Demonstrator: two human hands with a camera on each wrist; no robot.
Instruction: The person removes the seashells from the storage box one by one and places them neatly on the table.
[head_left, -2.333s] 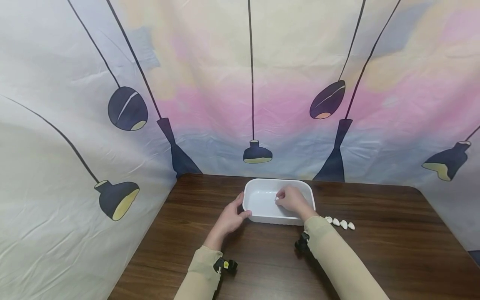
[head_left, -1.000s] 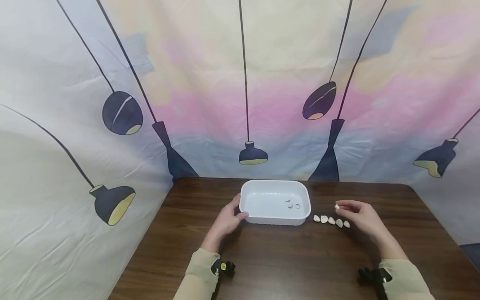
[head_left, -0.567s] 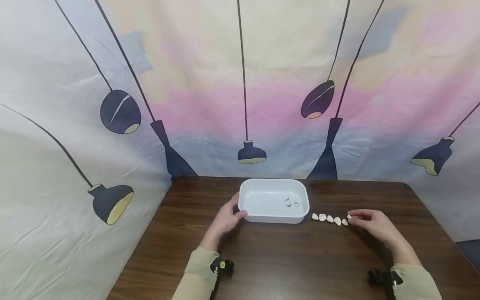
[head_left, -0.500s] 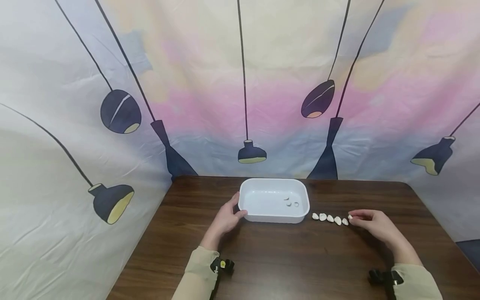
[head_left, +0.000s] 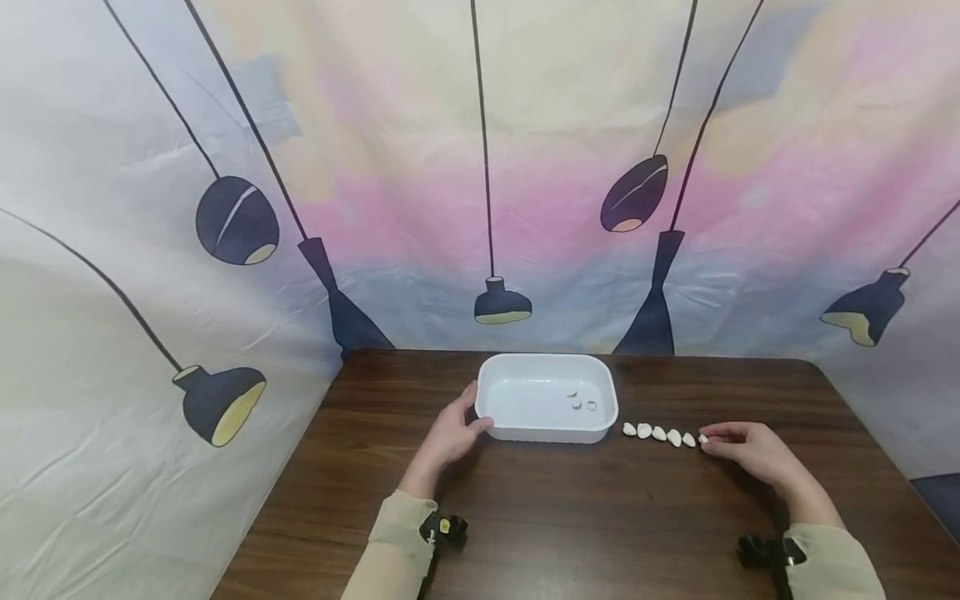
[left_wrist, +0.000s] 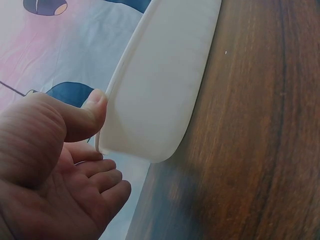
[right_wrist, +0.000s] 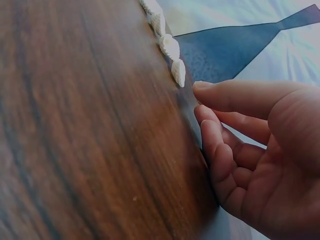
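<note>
A row of small white seashells [head_left: 659, 433] lies on the table to the right of a white rectangular basin [head_left: 546, 435]. My right hand [head_left: 753, 450] pinches one more seashell [head_left: 702, 438] at the row's right end, low over the table. In the right wrist view, thumb and fingertips of the right hand [right_wrist: 250, 150] hide that shell, close to the last seashell [right_wrist: 178, 72] in line. My left hand [head_left: 450, 429] holds the basin's left front corner. The left wrist view shows the left thumb [left_wrist: 95, 107] against the basin [left_wrist: 155, 85], fingers beneath its rim.
Inside the basin, three small whitish pieces [head_left: 577, 406] lie toward the right. The brown wooden table [head_left: 570, 517] reaches back to a hanging cloth [head_left: 420, 167] printed with lamps. A dark camera is strapped to each wrist.
My right hand has gone from inside the basin to the right of the shell row, bringing a seashell down at its end. The left hand has stayed on the basin.
</note>
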